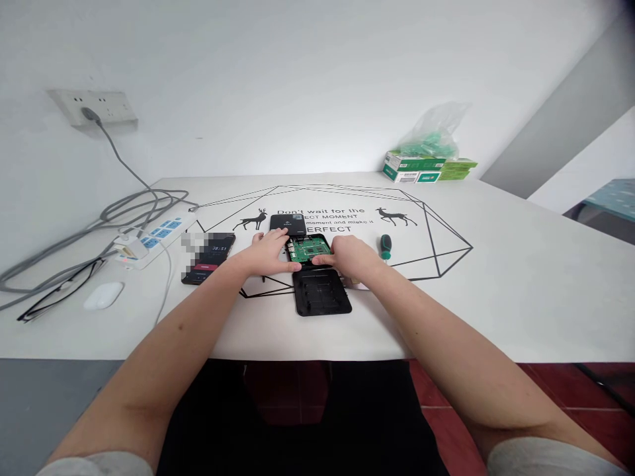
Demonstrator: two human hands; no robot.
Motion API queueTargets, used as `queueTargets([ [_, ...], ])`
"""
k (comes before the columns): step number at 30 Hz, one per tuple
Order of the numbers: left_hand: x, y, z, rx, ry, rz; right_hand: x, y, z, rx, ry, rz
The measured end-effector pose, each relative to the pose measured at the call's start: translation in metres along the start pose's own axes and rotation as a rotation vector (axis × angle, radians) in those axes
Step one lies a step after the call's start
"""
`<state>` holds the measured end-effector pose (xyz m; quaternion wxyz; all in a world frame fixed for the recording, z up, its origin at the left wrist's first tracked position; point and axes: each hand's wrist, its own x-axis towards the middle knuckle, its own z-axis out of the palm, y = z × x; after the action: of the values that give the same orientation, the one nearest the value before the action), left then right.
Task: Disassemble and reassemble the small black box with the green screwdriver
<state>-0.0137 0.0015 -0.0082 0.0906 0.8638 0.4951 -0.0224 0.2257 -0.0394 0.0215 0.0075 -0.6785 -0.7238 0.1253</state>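
Here's the green rectangular circuit board (308,249) sitting in its square black plastic casing (317,235), roughly midway between the front and back edges of the white desk (520,297). The left hand (270,253) spreads wide at its left, the right hand (348,256) curls narrow, holding its right side; best, I'd judge, to press evenly on the rim, not the board.

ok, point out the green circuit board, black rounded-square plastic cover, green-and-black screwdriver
Green circuit board (310,249), head view: near its middle.
Black rounded-square plastic cover (322,292), head view: ribbed face.
Green-and-black screwdriver (385,246), head view: handle.
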Motion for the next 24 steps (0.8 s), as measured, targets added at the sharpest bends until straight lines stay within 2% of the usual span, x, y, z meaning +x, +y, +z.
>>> queueTargets([
  [11,-0.001,-0.001,0.002,-0.019,0.010,0.008,-0.003,0.003,-0.004,0.080,-0.056,0.001],
  [17,-0.003,0.001,0.001,-0.010,-0.004,0.018,-0.003,0.010,-0.005,0.115,-0.095,-0.050],
  [22,-0.004,0.001,-0.002,-0.006,-0.016,0.008,0.001,0.022,-0.011,0.082,-0.028,-0.056],
  [24,-0.005,0.001,-0.003,-0.008,-0.014,0.008,-0.001,0.028,-0.018,0.031,-0.047,-0.048],
])
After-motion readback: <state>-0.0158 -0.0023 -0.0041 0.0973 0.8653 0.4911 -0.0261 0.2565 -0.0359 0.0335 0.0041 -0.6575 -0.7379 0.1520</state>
